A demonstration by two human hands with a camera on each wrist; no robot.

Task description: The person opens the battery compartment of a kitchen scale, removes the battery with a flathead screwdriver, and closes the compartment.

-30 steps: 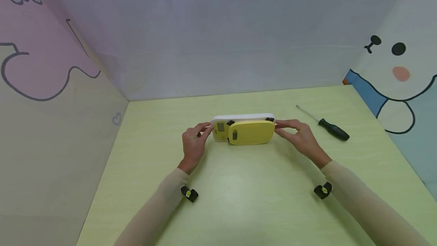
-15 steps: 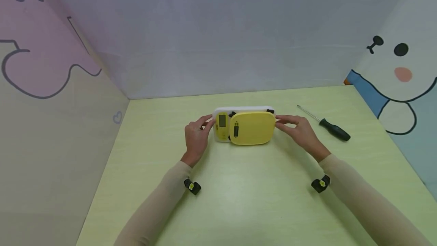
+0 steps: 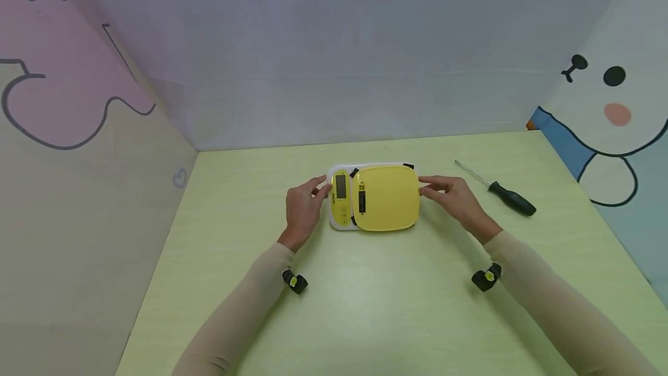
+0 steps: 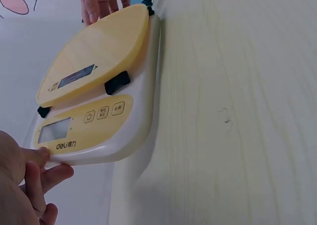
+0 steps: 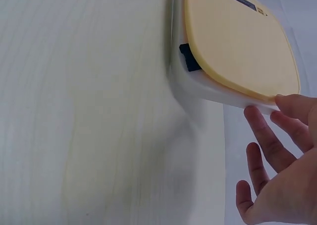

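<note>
A white kitchen scale (image 3: 341,227) with a yellow weighing pan (image 3: 391,199) and a yellow button panel (image 3: 341,208) is in the middle of the table in the head view. Small black pieces (image 4: 118,83) show under the pan's corners. At the scale's left end my left hand (image 3: 304,208) pinches the edge between thumb and fingers; the left wrist view shows the thumb by the display. My right hand (image 3: 459,199) grips the opposite end, its thumb (image 5: 292,106) on the pan's rim and fingertips under the base. The scale tilts, its near edge low and its far edge raised.
A screwdriver (image 3: 511,199) with a dark handle lies right of the right hand, its shaft pointing toward the back left. The pale yellow-green table (image 3: 365,306) meets a plain wall (image 3: 365,74) behind and cartoon-printed walls at the sides.
The scale has swung from steeply upright toward flat, so more of its yellow top and buttons face up. Both hands keep their grip on its ends. The screwdriver has not moved.
</note>
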